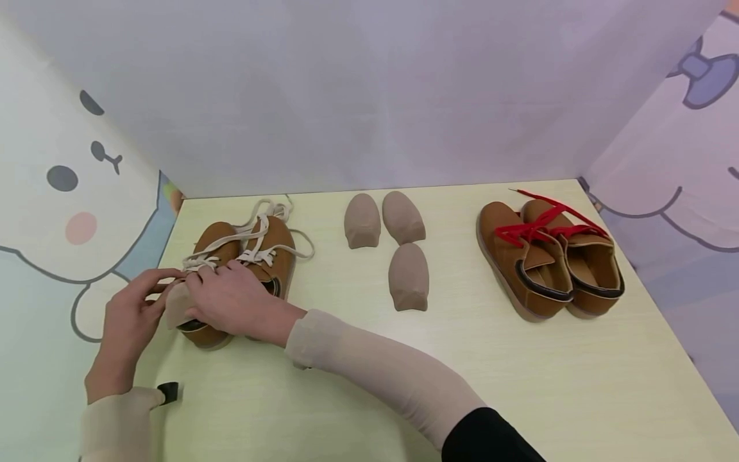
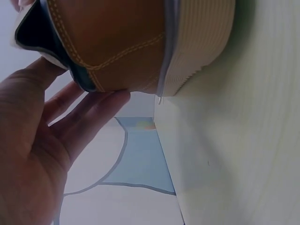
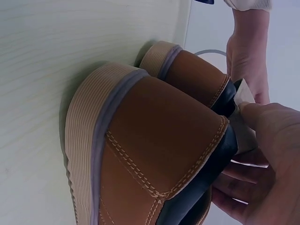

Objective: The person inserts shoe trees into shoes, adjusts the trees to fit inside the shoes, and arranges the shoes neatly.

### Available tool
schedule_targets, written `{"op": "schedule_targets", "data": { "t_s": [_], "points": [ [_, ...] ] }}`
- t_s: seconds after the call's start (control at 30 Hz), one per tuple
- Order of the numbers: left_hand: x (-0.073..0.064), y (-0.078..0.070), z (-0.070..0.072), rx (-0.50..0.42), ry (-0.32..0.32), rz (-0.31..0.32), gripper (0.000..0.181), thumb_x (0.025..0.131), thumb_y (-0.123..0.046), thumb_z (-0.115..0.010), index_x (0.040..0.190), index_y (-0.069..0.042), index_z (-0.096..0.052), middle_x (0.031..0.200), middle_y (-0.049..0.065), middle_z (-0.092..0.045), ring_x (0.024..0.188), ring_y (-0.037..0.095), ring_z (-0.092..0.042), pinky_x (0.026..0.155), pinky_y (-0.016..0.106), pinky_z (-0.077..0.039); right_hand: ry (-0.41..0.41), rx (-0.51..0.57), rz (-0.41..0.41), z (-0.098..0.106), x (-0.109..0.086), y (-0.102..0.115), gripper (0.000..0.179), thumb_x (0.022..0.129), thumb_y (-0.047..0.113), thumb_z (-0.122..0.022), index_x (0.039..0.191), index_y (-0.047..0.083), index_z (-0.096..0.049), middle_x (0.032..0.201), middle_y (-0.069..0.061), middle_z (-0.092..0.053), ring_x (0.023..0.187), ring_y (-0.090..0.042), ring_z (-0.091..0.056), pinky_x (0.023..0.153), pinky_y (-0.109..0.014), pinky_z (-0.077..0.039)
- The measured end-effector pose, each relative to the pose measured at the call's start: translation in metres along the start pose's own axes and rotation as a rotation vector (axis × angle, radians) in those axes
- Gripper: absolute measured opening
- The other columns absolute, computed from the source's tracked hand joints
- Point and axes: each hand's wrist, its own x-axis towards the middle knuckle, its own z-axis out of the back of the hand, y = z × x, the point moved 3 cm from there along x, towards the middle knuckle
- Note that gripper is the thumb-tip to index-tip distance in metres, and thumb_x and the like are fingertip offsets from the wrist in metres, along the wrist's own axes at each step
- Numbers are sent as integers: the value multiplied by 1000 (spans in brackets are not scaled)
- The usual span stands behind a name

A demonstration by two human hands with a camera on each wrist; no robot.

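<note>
On the left of the table stands a pair of brown shoes with white laces [image 1: 265, 221]. A beige shoe insert [image 1: 177, 307] is at the opening of the left shoe [image 1: 209, 338], partly hidden by the hands. My right hand [image 1: 233, 300] reaches over the right shoe [image 3: 164, 126] of the pair and grips the insert, thumb on its near side in the right wrist view. My left hand [image 1: 129, 314] grips the left shoe at its collar, with fingers along the outer side and the thumb near the opening in the left wrist view.
Three more beige inserts [image 1: 408, 277] lie at the table's middle and back. Another pair of brown shoes [image 1: 534, 256], with red laces [image 1: 528, 228], stands on the right. Behind the table [image 1: 369, 378] rises a pale wall [image 1: 369, 96].
</note>
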Motion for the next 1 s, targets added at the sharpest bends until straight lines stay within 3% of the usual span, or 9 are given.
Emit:
{"op": "schedule_targets", "data": {
  "t_s": [0.13,0.2,0.27,0.37,0.43,0.67,0.73,0.9,1.0],
  "points": [
    [2,1,1,-8,18,17,23,100,-6,-69,122,-10,-73,118,-39,-60,98,-36,-44,75,-5,-39,8,7,-11,-1,2,0,57,107,63,-37,145,24,-55,128,11,-66,104,-3,-69,91,-24,-52],
    [3,1,1,-8,30,34,22,101,-8,-68,122,-10,-72,116,-42,-57,97,-35,-44,74,-5,-39,10,14,-15,-1,2,0,57,107,63,-37,145,24,-55,127,11,-66,105,-3,-69,91,-25,-52],
    [4,0,1,-13,45,52,21,102,-10,-66,122,-10,-71,116,-35,-62,96,-35,-44,72,-4,-41,11,19,-19,-1,2,-1,58,107,62,-37,146,23,-54,128,11,-66,106,-3,-69,92,-25,-52],
    [5,-1,1,-18,65,79,20,103,-13,-65,122,-11,-70,117,-10,-71,94,-34,-46,69,-3,-44,13,25,-26,-2,2,-1,58,107,62,-37,148,22,-53,128,11,-65,105,-3,-70,91,-25,-52],
    [6,-1,1,-27,77,95,19,104,-14,-64,122,-13,-70,118,1,-71,94,-33,-48,68,-1,-46,16,29,-33,-3,3,-1,59,107,61,-38,149,22,-52,128,11,-65,106,-3,-70,91,-25,-51],
    [7,2,2,-63,77,101,19,103,-12,-65,120,-17,-72,118,-2,-72,92,-30,-53,66,2,-48,42,51,-53,-3,6,2,57,107,59,-38,150,23,-49,131,12,-62,105,-3,-68,90,-24,-50],
    [7,2,1,-70,76,100,20,103,-11,-66,120,-17,-72,117,-6,-71,92,-29,-54,66,2,-48,43,57,-59,-3,7,2,57,108,58,-39,151,22,-49,132,11,-62,106,-4,-68,90,-25,-50],
    [7,3,0,-87,86,108,21,103,-10,-65,123,-9,-71,112,-34,-61,91,-29,-54,66,1,-48,44,91,-82,-4,8,1,55,106,57,-43,149,22,-49,129,11,-61,106,-4,-67,91,-25,-50],
    [7,3,0,-88,93,122,21,103,-11,-65,123,-7,-70,110,-44,-53,90,-29,-54,66,2,-48,46,117,-92,-5,8,1,52,106,56,-45,146,23,-49,124,11,-60,104,-4,-67,91,-25,-49]
  ]
}}
